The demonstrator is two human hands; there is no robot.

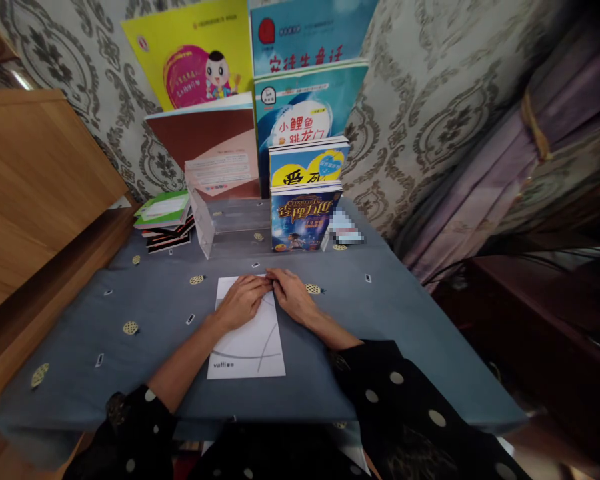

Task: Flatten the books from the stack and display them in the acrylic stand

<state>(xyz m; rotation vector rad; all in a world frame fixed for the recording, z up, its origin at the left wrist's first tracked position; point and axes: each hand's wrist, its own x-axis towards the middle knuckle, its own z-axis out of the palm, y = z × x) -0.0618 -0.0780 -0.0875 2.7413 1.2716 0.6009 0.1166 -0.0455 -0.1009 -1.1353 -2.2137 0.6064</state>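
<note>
A white booklet with thin grey curved lines and the printed word "valli" lies flat on the cloth-covered table. My left hand rests across its upper part, fingers laid out toward the top right corner. At that corner my right hand has its fingers closed on the booklet's edge. The fingertips of both hands meet there and partly cover the corner. Just beyond my hands, a clear acrylic book stand holds books, with a dark blue book in its front right slot.
Behind stand a yellow book, a brown-backed book and teal books. Left of the stand is a stack of booklets. A wooden panel borders the left; a purple curtain hangs right of the table.
</note>
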